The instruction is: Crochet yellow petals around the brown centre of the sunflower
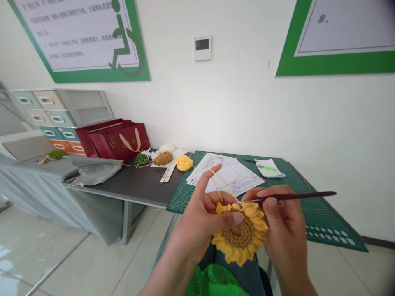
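Observation:
My left hand [210,213] pinches a crocheted sunflower [239,236] between thumb and fingers, its index finger raised with yellow yarn [222,183] looped over it. The flower has a brown round centre and yellow petals around it. My right hand [282,222] is closed around a crochet hook [296,196] with a dark handle. The hook's thin metal tip meets the flower's upper edge, where the yarn runs in. Behind my hands, a yellow yarn ball [184,163] rests near the left edge of the green cutting mat [182,197].
Printed papers [228,176] lie on the mat, with a small white pad [271,168] and a green pen farther right. Left of them are a brown yarn ball [163,158], green yarn [142,159], a ruler [168,172] and a red gift bag [119,139]. Drawer units [61,117] stand far left.

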`<state>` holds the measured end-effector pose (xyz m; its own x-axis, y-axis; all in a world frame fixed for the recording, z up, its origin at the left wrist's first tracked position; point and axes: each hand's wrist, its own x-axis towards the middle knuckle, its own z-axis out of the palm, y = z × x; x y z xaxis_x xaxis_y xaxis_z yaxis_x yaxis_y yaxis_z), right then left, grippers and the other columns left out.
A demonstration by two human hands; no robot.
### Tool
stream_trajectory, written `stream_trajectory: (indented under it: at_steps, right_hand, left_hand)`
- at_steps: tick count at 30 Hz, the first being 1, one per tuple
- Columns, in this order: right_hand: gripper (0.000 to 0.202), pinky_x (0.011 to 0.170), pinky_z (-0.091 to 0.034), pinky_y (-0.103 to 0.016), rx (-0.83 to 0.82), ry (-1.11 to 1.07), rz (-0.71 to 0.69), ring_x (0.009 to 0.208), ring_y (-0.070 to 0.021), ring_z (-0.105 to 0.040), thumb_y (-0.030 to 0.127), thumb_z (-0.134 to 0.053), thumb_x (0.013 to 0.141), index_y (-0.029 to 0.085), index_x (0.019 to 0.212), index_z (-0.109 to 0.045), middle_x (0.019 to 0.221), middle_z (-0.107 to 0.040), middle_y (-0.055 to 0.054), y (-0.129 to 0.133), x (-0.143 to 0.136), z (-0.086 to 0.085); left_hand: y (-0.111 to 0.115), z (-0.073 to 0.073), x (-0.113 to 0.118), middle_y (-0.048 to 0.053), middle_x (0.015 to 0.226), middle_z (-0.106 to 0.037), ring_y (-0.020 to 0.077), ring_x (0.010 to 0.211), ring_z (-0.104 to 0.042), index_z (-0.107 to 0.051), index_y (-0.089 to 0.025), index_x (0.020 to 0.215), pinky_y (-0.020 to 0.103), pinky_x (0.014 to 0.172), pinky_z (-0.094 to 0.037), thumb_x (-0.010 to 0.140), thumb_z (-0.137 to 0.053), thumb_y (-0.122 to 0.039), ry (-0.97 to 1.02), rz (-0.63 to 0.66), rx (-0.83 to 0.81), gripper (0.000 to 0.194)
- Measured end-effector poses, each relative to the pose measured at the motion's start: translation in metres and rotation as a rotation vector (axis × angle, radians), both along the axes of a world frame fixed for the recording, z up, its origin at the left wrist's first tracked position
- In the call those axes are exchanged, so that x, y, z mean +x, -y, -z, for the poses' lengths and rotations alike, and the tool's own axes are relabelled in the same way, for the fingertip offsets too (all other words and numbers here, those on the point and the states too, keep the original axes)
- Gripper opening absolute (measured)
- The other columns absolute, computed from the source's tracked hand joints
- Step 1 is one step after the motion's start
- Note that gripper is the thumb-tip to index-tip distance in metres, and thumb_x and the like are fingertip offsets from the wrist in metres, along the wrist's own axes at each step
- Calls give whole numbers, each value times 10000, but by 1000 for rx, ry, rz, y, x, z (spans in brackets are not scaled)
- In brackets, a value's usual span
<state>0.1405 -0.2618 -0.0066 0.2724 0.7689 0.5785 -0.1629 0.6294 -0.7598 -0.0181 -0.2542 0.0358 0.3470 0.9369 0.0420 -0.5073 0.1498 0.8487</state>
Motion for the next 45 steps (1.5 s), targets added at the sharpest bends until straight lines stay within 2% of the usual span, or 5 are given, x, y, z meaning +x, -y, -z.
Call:
stream_trajectory:
  at_steps: [6,15,21,33,45]
  right_hand:
    - [39,714,-550,-210,98,221,127,801,-123,-678,289,-724,949,259,936,-702,875,-690,4,-38,3,-39]
    - [297,614,-501,-184,-121,-14,-207,683,-103,-605,477,-830,840,229,857,-666,741,-656,26,-126,14,-97]
    - [352,607,-499,-205,-85,-56,-209,699,-124,-607,515,-846,807,212,872,-678,784,-674,-3,-172,19,-123]
    - [355,567,-501,-203,-22,-133,-138,659,-123,-595,521,-855,783,226,834,-664,776,-661,-6,-233,16,-119]
    - [284,569,-438,-215,-9,-58,-108,650,-121,-528,497,-785,866,247,855,-652,779,-619,20,-230,14,-120]
  left_hand:
    - [-29,-33,3,-32,812,-710,153,721,-676,-345,-321,1573,287,708,-534,645,-960,-92,-23,-75,155,1137]
    - [-114,-72,20,-25,809,-734,145,691,-657,-361,-313,1555,273,679,-526,698,-916,-80,35,-176,419,1047]
    - [-158,-98,27,-20,809,-731,149,731,-663,-337,-333,1572,266,702,-533,726,-879,-52,80,-173,547,1043]
    - [-223,-98,33,-30,813,-708,151,708,-643,-262,-414,1596,280,706,-522,738,-883,-97,85,-98,512,1105]
    - [-222,-100,26,-31,800,-691,141,673,-614,-225,-422,1604,260,658,-503,765,-866,-109,37,-138,528,1102]
